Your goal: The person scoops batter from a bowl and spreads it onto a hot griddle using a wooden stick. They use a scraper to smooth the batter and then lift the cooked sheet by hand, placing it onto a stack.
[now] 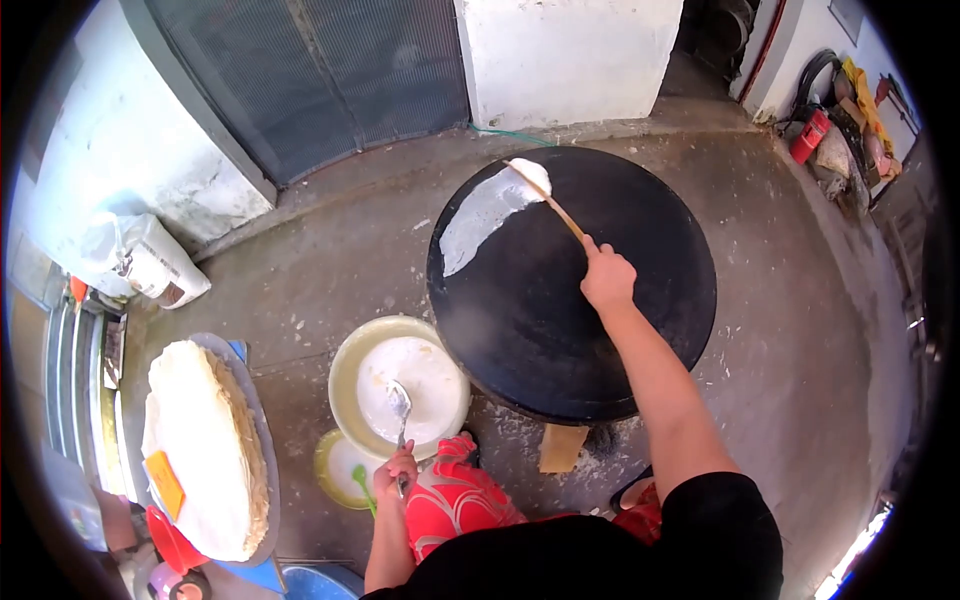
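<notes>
My right hand (609, 275) is closed round the handle of a wooden spreader (560, 212) over a large round black griddle (600, 330). The spreader's far end touches white batter (488, 215), which lies in a curved band on the griddle's upper left. Down at the left, my left hand (396, 472) grips a metal ladle (401, 402), its bowl over the white batter in a cream-coloured bucket (345, 370). Beside that bucket is a smaller yellow-green bowl (328, 488) with white liquid and a green spoon (363, 478).
A tall stack of thin pale sheets (200, 450) lies on a round board at the left, with an orange scraper (164, 484) on top. A blue basin (318, 583) stands at the bottom edge. White bucket (160, 262) by the wall; red cylinder (809, 137) at upper right.
</notes>
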Demonstrator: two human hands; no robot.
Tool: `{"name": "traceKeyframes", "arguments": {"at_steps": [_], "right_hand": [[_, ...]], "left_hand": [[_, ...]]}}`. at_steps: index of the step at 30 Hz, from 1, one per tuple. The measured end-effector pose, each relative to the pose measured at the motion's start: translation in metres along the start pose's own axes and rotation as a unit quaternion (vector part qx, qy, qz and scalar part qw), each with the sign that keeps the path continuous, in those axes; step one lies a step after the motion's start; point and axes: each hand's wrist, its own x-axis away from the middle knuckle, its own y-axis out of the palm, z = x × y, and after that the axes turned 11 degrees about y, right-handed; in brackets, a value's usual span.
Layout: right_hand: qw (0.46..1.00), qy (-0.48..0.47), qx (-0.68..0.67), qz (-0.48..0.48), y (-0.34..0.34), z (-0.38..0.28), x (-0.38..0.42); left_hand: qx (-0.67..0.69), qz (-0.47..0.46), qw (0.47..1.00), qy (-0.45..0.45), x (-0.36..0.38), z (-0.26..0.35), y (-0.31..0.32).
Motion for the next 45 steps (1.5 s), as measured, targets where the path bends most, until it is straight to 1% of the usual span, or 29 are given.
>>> {"name": "traceKeyframes", "arguments": {"at_steps": [1,2,4,6,8,10,12,13,14,16,17,18,20,22,24,26,27,28,30,31,33,34,36,37,39,40,42,44,45], "right_hand": [[0.999,0.026,-0.02,-0.012,-0.005,-0.001,0.004],[0.993,0.068,-0.081,-0.049,-0.008,-0.004,0.016],[0.98,0.046,-0.192,0.015,0.017,-0.007,0.049],[0.99,-0.037,-0.13,-0.045,-0.002,-0.015,0.072],[1.0,-0.006,0.005,0.0,0.0,0.004,0.039],[0.999,0.047,-0.005,-0.004,-0.002,0.029,0.01],[0.991,0.111,-0.053,-0.053,-0.006,0.021,0.015],[0.985,0.116,-0.119,-0.047,-0.004,0.01,0.025],[0.985,0.105,-0.129,-0.049,-0.001,-0.005,0.036],[0.992,-0.002,-0.115,-0.047,-0.005,-0.023,0.042],[0.999,-0.013,-0.034,-0.028,-0.001,-0.023,0.029],[0.999,0.001,0.029,-0.027,-0.007,-0.015,0.011],[0.998,0.056,0.024,-0.008,-0.001,0.017,-0.013],[0.993,0.11,-0.024,-0.045,-0.007,0.021,0.001],[0.986,0.101,-0.133,0.005,0.011,0.019,0.039],[0.991,-0.008,-0.12,-0.062,-0.015,-0.001,0.076],[0.995,-0.031,-0.069,-0.069,-0.013,0.001,0.072],[0.999,-0.011,0.003,-0.031,-0.002,0.015,0.054],[0.995,0.091,0.043,-0.024,-0.01,0.043,0.018],[0.994,0.095,0.041,-0.022,-0.012,0.043,0.02],[0.985,0.154,-0.035,-0.069,-0.022,0.041,0.026],[0.979,0.163,-0.106,-0.054,-0.02,0.027,0.034],[0.987,0.095,-0.124,-0.035,-0.019,-0.005,0.041],[0.987,0.097,-0.124,-0.039,-0.011,-0.004,0.033],[0.997,0.059,0.022,-0.037,0.005,-0.004,-0.007],[0.993,0.107,0.035,-0.032,-0.007,0.009,-0.016],[0.991,0.119,0.012,-0.052,-0.01,0.04,-0.01],[0.99,0.134,-0.027,-0.036,-0.02,0.037,0.03],[0.984,0.161,-0.047,-0.053,-0.022,0.027,0.051]], "left_hand": [[0.006,-0.012,1.0,-0.017,-0.004,0.005,-0.003],[0.013,-0.023,0.999,-0.037,-0.009,0.01,-0.006],[0.004,-0.018,0.999,-0.027,-0.01,0.01,-0.003],[-0.004,-0.012,1.0,-0.014,-0.011,0.004,0.001],[-0.027,-0.001,1.0,-0.008,-0.005,0.002,0.002],[-0.025,0.002,1.0,-0.005,-0.005,0.008,-0.003],[-0.024,-0.005,1.0,-0.014,-0.009,0.01,-0.002],[-0.021,-0.008,1.0,-0.011,-0.01,0.011,-0.002],[-0.017,-0.012,1.0,-0.008,-0.012,0.012,-0.003],[-0.026,0.001,1.0,0.008,-0.01,0.007,-0.002],[-0.034,0.009,0.999,0.018,-0.008,0.004,0.0],[-0.042,0.016,0.999,0.027,-0.006,0.003,0.002],[-0.03,0.011,0.999,0.015,-0.004,0.007,-0.001],[-0.019,-0.001,1.0,-0.008,-0.008,0.008,0.0],[-0.044,0.002,0.998,0.035,-0.012,0.01,-0.001],[-0.059,0.006,0.997,0.039,-0.015,0.007,0.001],[-0.06,-0.002,0.998,0.027,-0.015,0.007,0.0],[-0.063,-0.008,0.998,0.017,-0.012,0.01,-0.001],[-0.062,-0.001,0.998,0.012,-0.014,0.016,-0.007],[-0.059,-0.002,0.998,0.004,-0.016,0.019,-0.006],[-0.057,-0.006,0.998,0.008,-0.018,0.022,-0.006],[-0.051,-0.006,0.999,0.016,-0.018,0.019,-0.003],[-0.05,-0.001,0.998,0.028,-0.017,0.014,-0.002],[-0.058,0.002,0.998,0.033,-0.015,0.014,-0.003],[-0.068,0.007,0.997,0.039,-0.014,0.01,-0.004],[-0.076,0.005,0.996,0.039,-0.012,0.007,-0.003],[-0.087,0.001,0.996,0.037,-0.01,0.015,-0.001],[-0.062,-0.013,0.998,0.001,-0.022,0.026,-0.008],[-0.071,0.002,0.997,0.029,-0.018,0.017,-0.001]]}}
